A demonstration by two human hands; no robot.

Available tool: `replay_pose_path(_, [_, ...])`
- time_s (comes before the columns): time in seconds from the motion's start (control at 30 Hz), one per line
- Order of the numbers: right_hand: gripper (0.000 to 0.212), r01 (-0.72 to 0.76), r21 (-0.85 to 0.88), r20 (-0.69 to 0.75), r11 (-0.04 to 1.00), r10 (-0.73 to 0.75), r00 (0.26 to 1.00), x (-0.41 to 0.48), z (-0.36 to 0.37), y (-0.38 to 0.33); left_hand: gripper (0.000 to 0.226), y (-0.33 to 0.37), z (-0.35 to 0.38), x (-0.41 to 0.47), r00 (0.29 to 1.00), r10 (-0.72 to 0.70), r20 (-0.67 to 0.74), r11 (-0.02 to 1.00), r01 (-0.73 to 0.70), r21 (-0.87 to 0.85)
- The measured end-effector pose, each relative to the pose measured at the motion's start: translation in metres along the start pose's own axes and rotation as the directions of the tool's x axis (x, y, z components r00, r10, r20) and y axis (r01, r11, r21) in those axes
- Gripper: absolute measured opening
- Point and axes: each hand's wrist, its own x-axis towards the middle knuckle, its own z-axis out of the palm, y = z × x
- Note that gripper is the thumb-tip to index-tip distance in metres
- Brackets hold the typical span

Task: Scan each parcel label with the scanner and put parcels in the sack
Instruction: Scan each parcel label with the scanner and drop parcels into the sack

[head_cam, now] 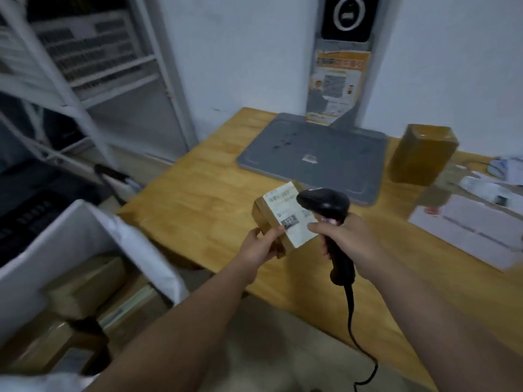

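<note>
Above wooden table point(198, 179): left hand point(261, 244) fingers grip parcel point(283, 219); right hand point(351, 239) fingers hold scanner point(325, 205).

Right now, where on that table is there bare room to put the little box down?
The table is bare wood on its left part, between the grey mat and the near edge, beside the little box. The right side is crowded: a tall brown box, then papers.

The label point(288, 215) on the parcel point(262, 217) reads "122"; rest blurred.
</note>
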Motion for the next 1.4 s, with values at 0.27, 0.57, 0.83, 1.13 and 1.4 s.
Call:
replay_pose_path(0.27, [0.033,0.036,-0.079,0.213,0.996,-0.019,0.977,0.007,0.226,0.021,0.075,-0.038,-0.233,-0.064,0.851,0.271,-0.451,0.940,-0.133,0.315])
replay_pose_path(0.57, [0.052,-0.165,-0.219,-0.011,0.962,0.166,0.986,-0.022,0.352,0.133,0.112,-0.099,-0.398,-0.131,0.939,0.058,-0.338,0.522,0.261,0.812])
replay_pose_path(0.83, [0.027,-0.314,-0.236,-0.143,0.919,0.287,0.947,-0.044,0.382,0.154,0.116,-0.119,-0.432,-0.142,0.957,-0.083,-0.279,0.319,0.291,0.902])
replay_pose_path(1.13, [0.045,0.052,-0.119,0.008,0.992,-0.051,0.999,-0.068,0.351,0.070,0.099,-0.092,-0.424,-0.159,0.977,-0.108,-0.186,-0.053,0.181,0.982])
replay_pose_path(1.4, [0.028,0.166,-0.178,-0.081,0.970,-0.182,0.980,-0.074,0.295,0.045,0.089,-0.055,-0.355,-0.155,0.951,-0.295,-0.090,0.278,0.175,0.945])
